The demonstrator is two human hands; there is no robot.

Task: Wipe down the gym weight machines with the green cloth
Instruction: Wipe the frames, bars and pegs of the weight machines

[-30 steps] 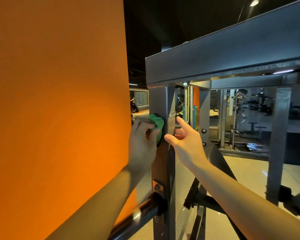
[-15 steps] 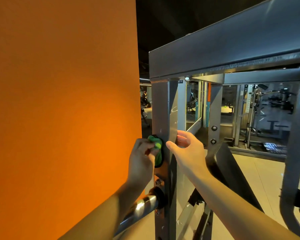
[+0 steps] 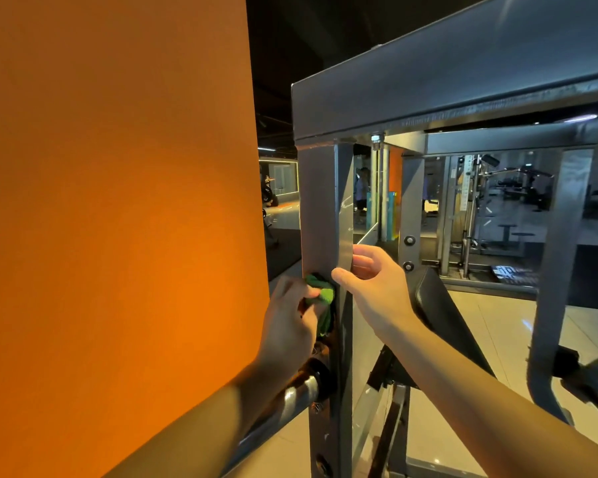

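wall: orange (image 3: pixel 118 201), left | ceiling: dark (image 3: pixel 290 29) | floor: glossy pale tiles (image 3: pixel 497 322), black mat (image 3: pixel 283 250) beyond

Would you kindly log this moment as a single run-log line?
left hand: presses green cloth on upright post | right hand: grips post edge | step: wiping post

Glowing as an orange wall (image 3: pixel 118 201) just left of the left hand (image 3: pixel 287 315); gleaming as pale floor tiles (image 3: pixel 497 326) below and right of the right hand (image 3: pixel 377 288); lying as a dark mat (image 3: pixel 283 250) beyond the left hand; looming as black ceiling (image 3: pixel 308 29) high above both.
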